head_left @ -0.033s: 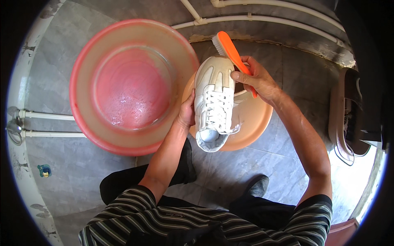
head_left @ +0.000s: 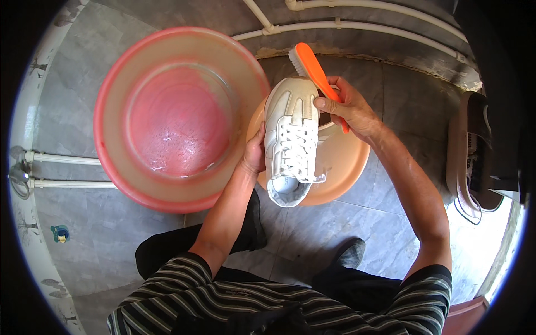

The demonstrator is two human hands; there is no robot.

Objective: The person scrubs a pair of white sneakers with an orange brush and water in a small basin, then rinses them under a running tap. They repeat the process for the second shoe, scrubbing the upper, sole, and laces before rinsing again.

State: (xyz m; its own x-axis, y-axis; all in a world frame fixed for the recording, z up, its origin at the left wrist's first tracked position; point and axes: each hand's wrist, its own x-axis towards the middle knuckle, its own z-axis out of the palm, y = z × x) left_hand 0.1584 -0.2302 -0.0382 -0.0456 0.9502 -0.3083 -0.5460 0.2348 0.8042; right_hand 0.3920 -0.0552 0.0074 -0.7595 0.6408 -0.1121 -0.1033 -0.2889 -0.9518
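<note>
My left hand is wrapped around the side of a white lace-up sneaker, fingers closed on its edge, holding it sole-down with the toe pointing away from me and the heel opening toward me. The sneaker sits over a small peach-coloured basin, covering its left portion; whether the sole rests on the basin or is held just above it, I cannot tell. My right hand is closed around the handle of an orange scrub brush, thumb pressed along the near side of the grip. The brush lies slanted, its bristle head at the far end beside the toe of the sneaker, bristles facing left and touching or just off the toe cap. To the left of the sneaker stands a large pink basin holding shallow water with some suds; its rim is just beside the small basin. Both basins stand on a grey tiled floor. White pipes run along the far wall, and two more pass at the left. Another shoe lies well apart at the right edge. My sleeves are dark with pale stripes.
</note>
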